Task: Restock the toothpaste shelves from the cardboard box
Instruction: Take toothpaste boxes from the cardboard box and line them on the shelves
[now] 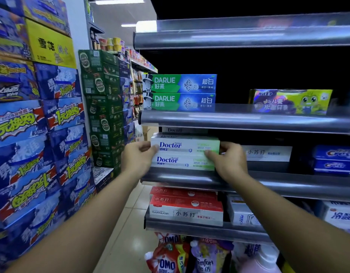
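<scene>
A white and green Doctor toothpaste box point(185, 145) is held at the left end of the middle shelf point(268, 181). My left hand point(137, 157) grips its left end and my right hand point(227, 161) grips its right end. It rests on top of another Doctor box point(182, 162), with more Doctor boxes behind and above. On the shelf above, two green and blue Darlie boxes point(180, 92) are stacked. The cardboard box is not in view.
A children's toothpaste box point(290, 101) sits right of the Darlie boxes. Crest boxes point(334, 159) stand at the far right of the middle shelf. Red baking-soda toothpaste boxes point(186, 205) fill the shelf below, detergent pouches point(170, 255) under that. Stacked beer cartons point(38, 123) line the left aisle side.
</scene>
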A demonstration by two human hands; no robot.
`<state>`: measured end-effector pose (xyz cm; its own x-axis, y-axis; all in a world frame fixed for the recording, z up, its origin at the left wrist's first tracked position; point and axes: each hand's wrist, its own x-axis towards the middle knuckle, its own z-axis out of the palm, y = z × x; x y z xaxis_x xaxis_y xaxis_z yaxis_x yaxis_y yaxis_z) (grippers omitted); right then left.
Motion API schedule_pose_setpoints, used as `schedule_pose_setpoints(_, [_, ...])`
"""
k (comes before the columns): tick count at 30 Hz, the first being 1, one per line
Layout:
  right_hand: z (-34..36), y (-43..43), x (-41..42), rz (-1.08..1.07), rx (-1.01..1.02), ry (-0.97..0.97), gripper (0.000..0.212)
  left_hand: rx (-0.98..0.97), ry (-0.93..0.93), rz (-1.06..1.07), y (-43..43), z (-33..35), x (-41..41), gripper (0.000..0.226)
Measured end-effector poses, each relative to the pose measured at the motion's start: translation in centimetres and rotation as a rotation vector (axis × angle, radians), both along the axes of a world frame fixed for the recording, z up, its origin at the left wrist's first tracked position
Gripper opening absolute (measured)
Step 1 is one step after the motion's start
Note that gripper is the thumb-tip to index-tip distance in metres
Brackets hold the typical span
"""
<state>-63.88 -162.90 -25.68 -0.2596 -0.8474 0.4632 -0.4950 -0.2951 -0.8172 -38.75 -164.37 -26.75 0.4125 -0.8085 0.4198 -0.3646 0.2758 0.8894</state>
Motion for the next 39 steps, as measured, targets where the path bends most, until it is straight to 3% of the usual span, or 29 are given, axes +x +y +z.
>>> schedule_pose_setpoints(8, [-0.2,0.1,-0.7,0.034,0.031,0.056,0.024,0.032,-0.101,0.087,0.0,-0.8,0.0,0.039])
schedule_pose_setpoints(17, [0.5,-2.0,0.3,-0.157,0.146,0.108,0.040,0.108,-0.156,0.131,-1.6,0.1,-0.9,0.043])
schedule_pose_setpoints(28, [2.8,-2.5,1.0,-0.204,0.277,0.258,0.028,0.202,-0.112,0.182,-2.3,0.7,-2.3,0.043])
schedule_pose_setpoints(31, [2.6,0.3,-0.6,-0.200,0.130,0.249,0.023,0.105,-0.071,0.196,0.0,0.2,-2.1,0.048])
schedule_pose_setpoints(34, [0.9,5.6,-3.2,-0.122,-0.033,0.207,0.037,-0.154,-0.118,0.169,3.6,-1.8,-2.4,0.035])
schedule_pose_setpoints(37, [-2.4,11.2,-6.7,-0.044,-0.064,0.126,0.026,-0.343,-0.205,0.083,8.4,-5.5,-4.7,0.033])
schedule_pose_setpoints(39, [-4.9,13.7,-9.0,-0.032,-0.028,0.060,0.017,-0.336,-0.200,-0.026,11.2,-9.4,-7.4,0.028])
